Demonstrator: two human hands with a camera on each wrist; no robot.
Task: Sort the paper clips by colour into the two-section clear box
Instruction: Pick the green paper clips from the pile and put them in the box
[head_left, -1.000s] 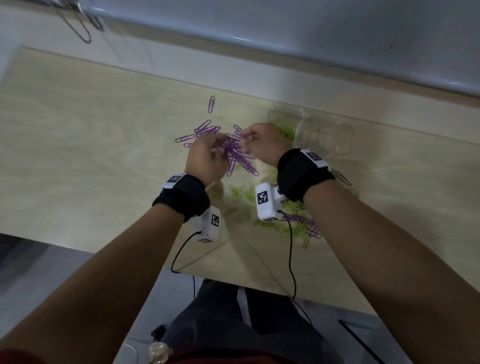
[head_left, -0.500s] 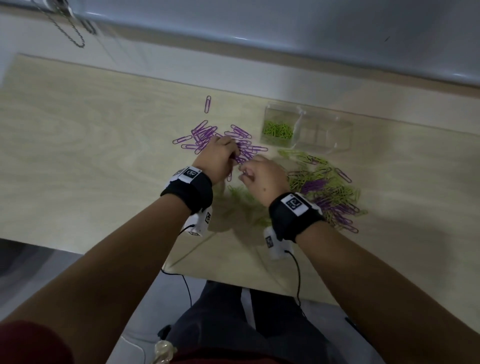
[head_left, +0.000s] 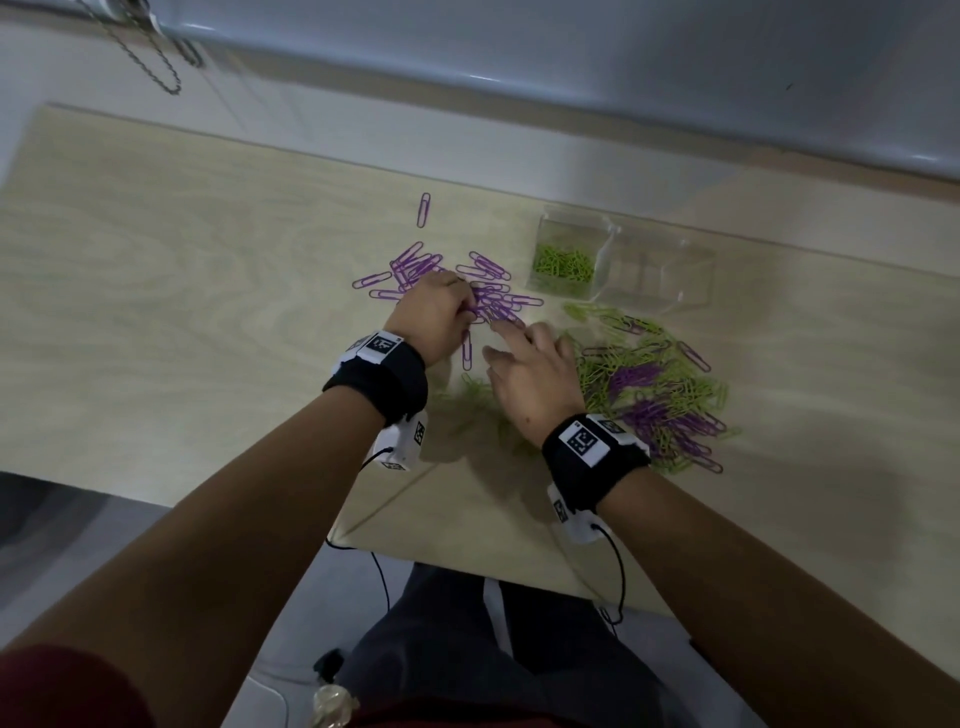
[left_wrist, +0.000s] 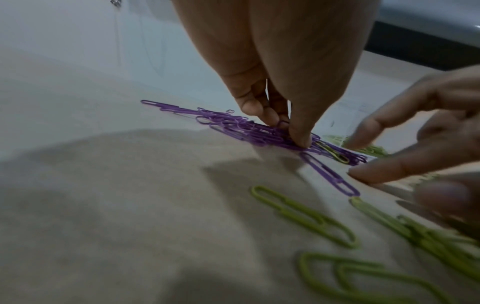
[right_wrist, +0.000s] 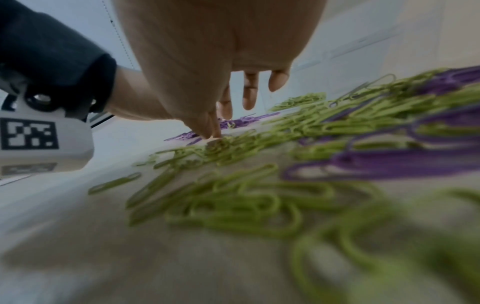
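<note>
Under left fingers (left_wrist: 298, 135): purple clips (left_wrist: 259, 131).

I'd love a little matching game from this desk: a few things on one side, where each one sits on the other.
Things:
1. left hand
2. right hand
3. left box section
4. mixed pile

Places or states:
A. holds green clips
B. right of the hands
C. fingers spread, holding nothing
D. fingertips on the purple clips

Pairs: 1-D, 2-C, 3-A, 4-B
</note>
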